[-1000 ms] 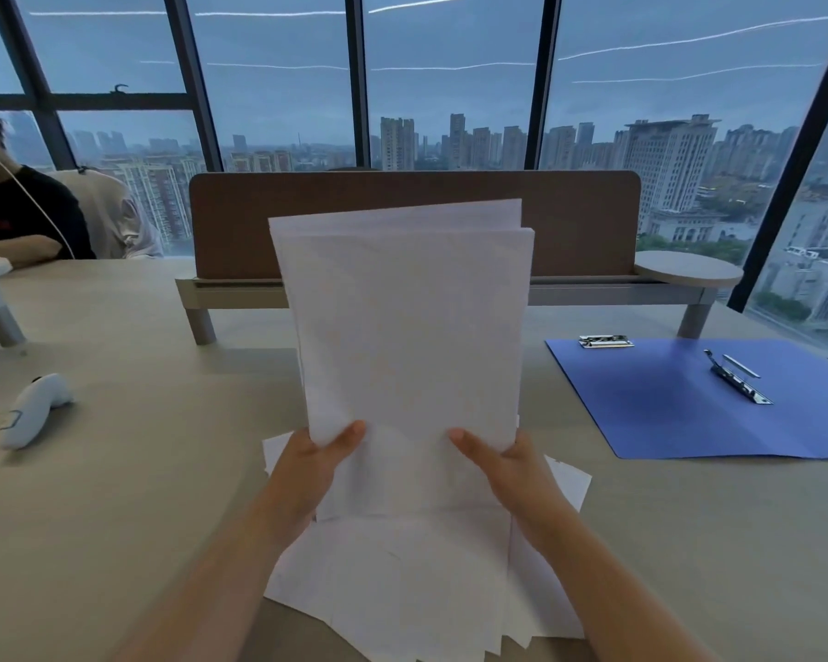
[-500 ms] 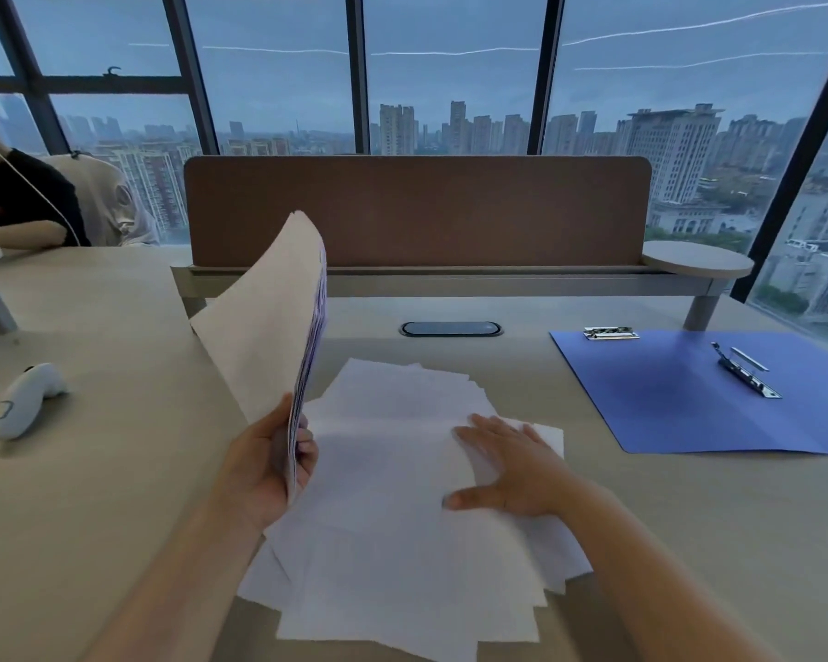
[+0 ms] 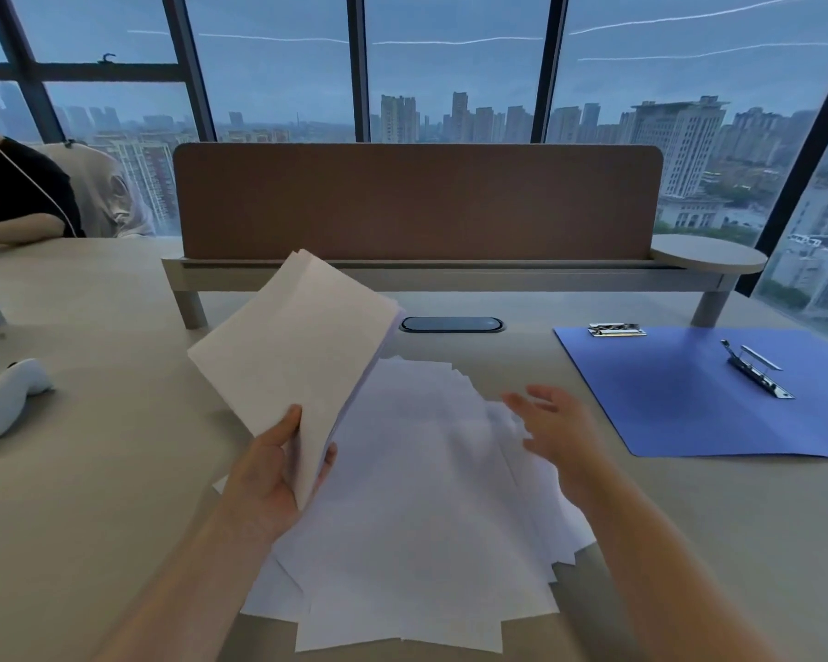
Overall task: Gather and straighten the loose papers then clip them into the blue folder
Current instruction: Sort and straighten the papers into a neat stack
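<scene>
My left hand [image 3: 273,465] grips a stack of white papers [image 3: 302,346] by its near edge and holds it tilted up above the desk. Under it a fan of loose white papers [image 3: 421,508] lies spread on the desk in front of me. My right hand [image 3: 553,427] hovers just over the right side of that spread, fingers apart and blurred, holding nothing. The blue folder [image 3: 689,398] lies open flat at the right, with a metal clip [image 3: 758,370] on its inner face and a second metal clip [image 3: 615,329] at its far left corner.
A brown divider panel [image 3: 417,203] on a low shelf crosses the back of the desk, with a dark cable port [image 3: 451,324] before it. A white controller [image 3: 8,396] lies at the left. Another person [image 3: 15,198] sits at the far left.
My right hand let go of the stack, pressed on the loose sheets, then lifted off them. My left hand swung the stack left and now tilts it flatter.
</scene>
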A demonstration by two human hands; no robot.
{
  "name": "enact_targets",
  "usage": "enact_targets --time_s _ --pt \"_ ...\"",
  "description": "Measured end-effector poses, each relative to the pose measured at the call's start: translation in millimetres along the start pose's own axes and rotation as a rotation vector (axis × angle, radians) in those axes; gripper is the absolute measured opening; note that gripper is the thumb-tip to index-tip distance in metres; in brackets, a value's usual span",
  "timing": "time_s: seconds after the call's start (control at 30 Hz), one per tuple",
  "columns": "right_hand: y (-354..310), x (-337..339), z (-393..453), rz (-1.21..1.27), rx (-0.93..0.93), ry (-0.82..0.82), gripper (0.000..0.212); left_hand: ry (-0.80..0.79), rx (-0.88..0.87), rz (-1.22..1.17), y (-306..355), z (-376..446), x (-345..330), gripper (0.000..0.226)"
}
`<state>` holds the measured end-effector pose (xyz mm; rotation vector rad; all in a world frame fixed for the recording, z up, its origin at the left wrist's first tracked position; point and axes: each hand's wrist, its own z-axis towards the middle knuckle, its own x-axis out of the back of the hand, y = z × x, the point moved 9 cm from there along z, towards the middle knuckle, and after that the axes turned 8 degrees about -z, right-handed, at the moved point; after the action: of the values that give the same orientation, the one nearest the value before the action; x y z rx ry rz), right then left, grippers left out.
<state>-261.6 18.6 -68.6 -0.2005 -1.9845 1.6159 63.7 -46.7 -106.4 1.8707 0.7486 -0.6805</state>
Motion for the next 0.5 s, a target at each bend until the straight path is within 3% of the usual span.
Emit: enact_targets --time_s 0.17,0.37,0.5 --pt "-7 5 -7 0.124 -0.042 -0.012 0.058 -0.001 -0.008 0.042 -2 -1 -3 0.013" --pt "4 -17 -17 0.23 -0.189 -0.181 0.068 -0.004 -0.036 0.075 0 -4 -6 0.012" --pt "4 -28 -23 0.328 -0.218 -0.235 0.035 -0.009 -0.043 0.1 1 -6 -6 0.015"
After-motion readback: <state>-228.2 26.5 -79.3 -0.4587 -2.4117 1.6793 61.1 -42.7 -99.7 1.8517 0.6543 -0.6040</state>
